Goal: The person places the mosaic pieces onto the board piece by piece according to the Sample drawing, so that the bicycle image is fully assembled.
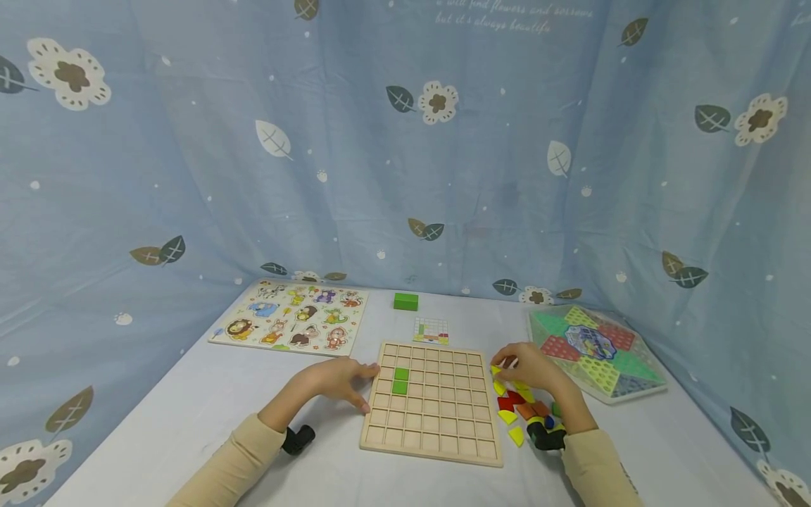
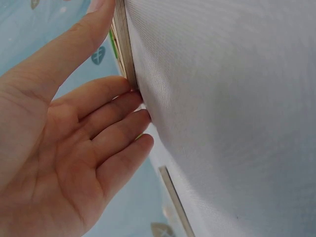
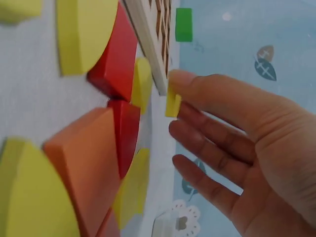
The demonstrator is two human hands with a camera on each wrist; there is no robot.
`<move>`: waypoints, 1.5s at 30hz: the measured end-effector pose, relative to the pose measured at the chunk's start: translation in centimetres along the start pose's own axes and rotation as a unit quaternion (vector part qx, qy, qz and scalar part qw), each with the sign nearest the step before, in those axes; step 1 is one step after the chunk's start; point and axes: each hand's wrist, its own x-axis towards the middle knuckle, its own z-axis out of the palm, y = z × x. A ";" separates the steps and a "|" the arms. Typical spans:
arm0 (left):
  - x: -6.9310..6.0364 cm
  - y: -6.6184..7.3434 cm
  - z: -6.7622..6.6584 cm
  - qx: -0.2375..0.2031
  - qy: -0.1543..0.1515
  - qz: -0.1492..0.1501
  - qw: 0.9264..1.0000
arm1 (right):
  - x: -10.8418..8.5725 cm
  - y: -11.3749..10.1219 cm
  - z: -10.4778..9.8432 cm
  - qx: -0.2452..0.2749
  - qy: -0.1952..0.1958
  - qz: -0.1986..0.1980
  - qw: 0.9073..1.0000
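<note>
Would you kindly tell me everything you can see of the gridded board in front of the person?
The gridded board is a flat, pale, squarish panel that looks like wood, with thin raised strips dividing it into rows of small square compartments inside a plain border. It lies flat on the white tabletop. Two green pieces sit in adjoining compartments towards its far left corner; bare board shows in the others. Fingers of the left hand touch its left edge.

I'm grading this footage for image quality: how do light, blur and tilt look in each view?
Head: light looks even, shadows soft, the pattern card too small to read in detail; left wrist: scene turned sideways, the white cloth soft over much of the frame; right wrist: also sideways, the yellow block at lower left blurred along its edges.
</note>
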 end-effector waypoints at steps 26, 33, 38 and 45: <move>-0.1 0.0 0.0 -0.008 -0.002 -0.013 1.000 | 3.6 -7.0 4.1 0.042 0.019 -0.116 0.992; 0.0 0.0 0.1 -0.007 -0.001 -0.007 1.000 | 5.5 -9.2 5.2 0.041 -0.010 -0.125 0.991; 0.1 0.0 0.1 -0.003 -0.002 -0.006 1.000 | 6.6 -9.6 5.7 0.027 -0.012 -0.124 0.992; 0.0 0.0 0.0 -0.001 0.002 -0.009 1.000 | 7.8 -9.9 6.1 -0.001 -0.029 -0.119 0.993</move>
